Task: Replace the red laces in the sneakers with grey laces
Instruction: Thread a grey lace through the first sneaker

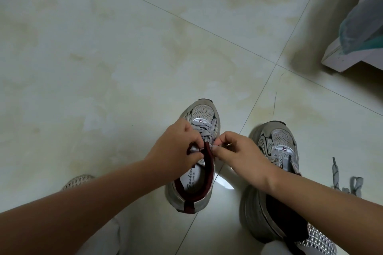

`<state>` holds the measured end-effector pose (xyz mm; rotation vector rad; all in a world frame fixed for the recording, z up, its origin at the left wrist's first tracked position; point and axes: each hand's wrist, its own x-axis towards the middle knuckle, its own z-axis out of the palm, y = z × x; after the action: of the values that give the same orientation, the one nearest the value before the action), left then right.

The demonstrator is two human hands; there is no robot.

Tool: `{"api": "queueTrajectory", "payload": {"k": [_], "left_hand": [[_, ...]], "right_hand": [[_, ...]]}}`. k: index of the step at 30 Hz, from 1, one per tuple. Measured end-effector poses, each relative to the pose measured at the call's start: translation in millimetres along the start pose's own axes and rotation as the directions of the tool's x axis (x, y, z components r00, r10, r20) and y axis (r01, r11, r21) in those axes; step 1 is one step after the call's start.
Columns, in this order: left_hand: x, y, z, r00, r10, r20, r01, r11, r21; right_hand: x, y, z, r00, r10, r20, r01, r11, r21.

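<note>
- Pale tiled floor [124,58], two sneakers standing apart.
- Left hand [176,149] and right hand [240,155] each pinch the grey lace [204,131] at the left sneaker [199,151].
- Right sneaker [277,151] unlaced; spare grey lace [336,174] beside it.

We see our two forearms bare all the way up to the bottom edge of the view, with no sleeves on them. Our left hand [176,147] and right hand [240,155] wear no gloves, rings or watch, and our nails are short and plain. Below the arms we wear pale, nearly white trousers [99,238], the cloth loosely creased over the left leg and showing again as a small patch at the lower right. On our feet are knitted mesh shoes, the left one [77,181] beige and woven, the right one [319,240] in a speckled grey and white knit
</note>
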<state>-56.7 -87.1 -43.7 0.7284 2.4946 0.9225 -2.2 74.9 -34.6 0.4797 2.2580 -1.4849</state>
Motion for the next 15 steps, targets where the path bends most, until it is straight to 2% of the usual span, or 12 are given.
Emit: {"api": "queueTrajectory", "payload": {"k": [3, 6, 10, 12, 14, 15], "left_hand": [[0, 2, 5, 0.998, -0.018, -0.064, 0.022, 0.997, 0.069], [4, 4, 9, 0.995, -0.016, -0.094, 0.024, 0.996, 0.084], [4, -5, 17, 0.996, 0.031, -0.079, -0.024, 0.995, 0.093], [4, -4, 15, 0.997, 0.026, -0.078, -0.019, 0.995, 0.095], [8, -3, 9, 1.0, 0.009, -0.023, -0.006, 0.994, 0.109], [10, -3, 5, 1.0, 0.018, 0.022, -0.021, 0.992, 0.121]], "right_hand": [[2, 4, 0, 0.999, -0.033, -0.039, 0.029, 0.994, -0.105], [5, -3, 4, 0.987, -0.135, -0.086, 0.109, 0.961, -0.253], [11, -11, 8, 0.963, -0.263, -0.052, 0.218, 0.88, -0.423], [10, -12, 9, 0.969, -0.239, -0.059, 0.204, 0.915, -0.348], [5, -13, 11, 0.984, -0.174, -0.033, 0.161, 0.959, -0.233], [2, -10, 13, 0.989, -0.149, -0.003, 0.145, 0.963, -0.228]]}}
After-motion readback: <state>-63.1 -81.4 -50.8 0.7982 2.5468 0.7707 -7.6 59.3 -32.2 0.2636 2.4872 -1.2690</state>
